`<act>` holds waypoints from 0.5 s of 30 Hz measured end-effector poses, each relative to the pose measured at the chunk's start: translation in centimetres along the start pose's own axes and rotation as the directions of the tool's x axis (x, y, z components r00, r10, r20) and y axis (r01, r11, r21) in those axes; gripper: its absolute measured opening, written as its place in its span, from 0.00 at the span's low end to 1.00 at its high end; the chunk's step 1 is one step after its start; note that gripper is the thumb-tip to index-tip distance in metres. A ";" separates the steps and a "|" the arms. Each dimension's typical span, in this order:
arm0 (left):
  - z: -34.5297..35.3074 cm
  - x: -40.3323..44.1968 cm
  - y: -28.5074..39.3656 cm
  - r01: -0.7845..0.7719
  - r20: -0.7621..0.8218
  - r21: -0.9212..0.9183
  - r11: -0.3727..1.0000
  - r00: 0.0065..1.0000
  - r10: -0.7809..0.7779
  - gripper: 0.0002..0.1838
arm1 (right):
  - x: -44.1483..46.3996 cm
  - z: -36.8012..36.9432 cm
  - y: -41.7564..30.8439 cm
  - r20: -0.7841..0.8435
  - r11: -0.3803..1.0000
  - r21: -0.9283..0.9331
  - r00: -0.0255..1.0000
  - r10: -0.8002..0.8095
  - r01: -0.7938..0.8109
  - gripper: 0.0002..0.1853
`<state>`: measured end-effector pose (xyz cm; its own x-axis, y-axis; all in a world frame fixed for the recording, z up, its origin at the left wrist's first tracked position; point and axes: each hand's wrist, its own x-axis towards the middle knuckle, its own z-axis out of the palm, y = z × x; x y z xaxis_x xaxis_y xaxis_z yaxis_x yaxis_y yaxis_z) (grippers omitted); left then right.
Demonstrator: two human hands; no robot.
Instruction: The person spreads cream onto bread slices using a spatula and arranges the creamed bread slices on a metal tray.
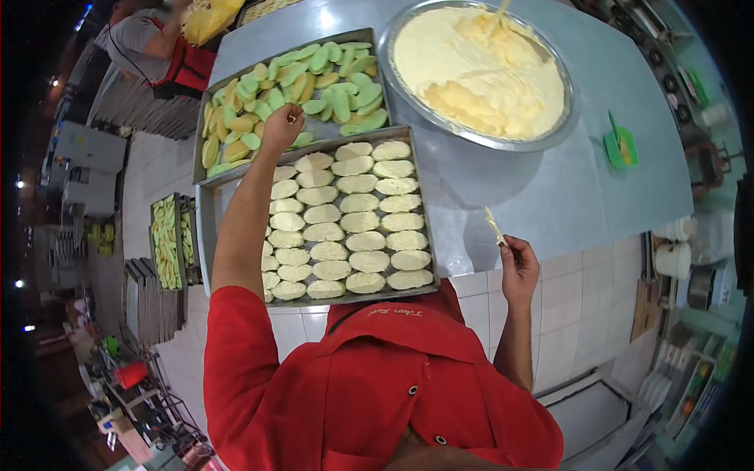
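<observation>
My left hand (283, 128) reaches over the far tray (198, 149) of loose green and tan oval biscuits (345, 98). Its fingers are curled in; what they hold, if anything, is hidden. Under that arm, a nearer metal tray (314, 144) bears rows of oval biscuits (365, 240) topped with pale cream. Off to its right, my right hand (520, 271) grips a small narrow spreader (494, 224) coated in cream, held near the table's front edge. A large metal bowl (561, 118) of pale yellow cream (479, 71) stands beyond, with a utensil handle sticking out.
A green container (620, 147) with a green-handled tool sits at the table's right. Another person (149, 43) stands at the upper left near a yellow bag (210, 20). More biscuit trays (166, 239) are stacked low on the left. White tubs (673, 259) stand at the right.
</observation>
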<state>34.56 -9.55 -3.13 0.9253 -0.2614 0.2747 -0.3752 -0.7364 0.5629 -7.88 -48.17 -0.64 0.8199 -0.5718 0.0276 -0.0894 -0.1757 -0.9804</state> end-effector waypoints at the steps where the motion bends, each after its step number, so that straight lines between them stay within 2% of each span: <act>1: 0.7 0.4 1.2 -0.041 0.067 0.040 0.998 0.997 0.038 0.11 | -0.2 -0.3 0.1 -0.015 1.000 -0.001 1.000 -0.001 0.001 0.09; 3: 2.5 1.2 2.8 -0.093 0.150 0.068 0.993 0.985 0.082 0.12 | -0.4 -0.9 -0.3 -0.034 0.999 -0.044 0.999 0.004 -0.005 0.08; 5: 4.6 2.6 3.9 0.007 0.180 0.148 0.989 0.983 -0.034 0.17 | -0.6 -1.5 -0.6 -0.049 0.996 -0.086 0.999 0.007 -0.011 0.08; 6: 5.4 2.9 4.9 -0.002 0.194 0.141 0.990 0.981 -0.026 0.17 | -0.8 -1.8 -0.6 -0.065 0.997 -0.076 0.998 0.012 -0.017 0.08; 9: 8.1 4.1 6.1 0.254 0.071 0.401 0.880 0.949 -0.307 0.29 | -0.7 -2.7 -0.7 -0.114 0.997 -0.069 0.993 0.021 -0.029 0.08; 10: 9.1 4.3 6.2 0.241 0.092 0.396 0.886 0.950 -0.299 0.29 | -0.7 -3.1 -0.7 -0.146 0.997 -0.068 0.989 0.019 -0.029 0.08; 12: 9.4 4.6 5.6 0.324 0.023 0.399 0.858 0.932 -0.363 0.31 | 0.2 -3.4 -0.8 -0.150 0.996 -0.085 0.988 -0.018 0.005 0.08; 14: 9.1 4.5 4.7 0.287 0.050 0.346 0.893 0.945 -0.323 0.33 | 1.7 -3.3 -1.3 -0.140 0.994 -0.098 0.989 -0.056 0.042 0.08; 15: 7.9 4.0 6.0 0.342 0.108 0.170 0.924 0.926 -0.362 0.31 | 2.6 -2.9 -1.9 -0.110 0.997 -0.060 0.993 -0.051 0.045 0.08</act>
<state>36.41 -19.94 -4.75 0.9985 -0.0425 -0.0338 -0.0210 -0.8759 0.4820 -7.24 -51.64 1.87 0.7564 -0.6466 0.0988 -0.0865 -0.2485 -0.9648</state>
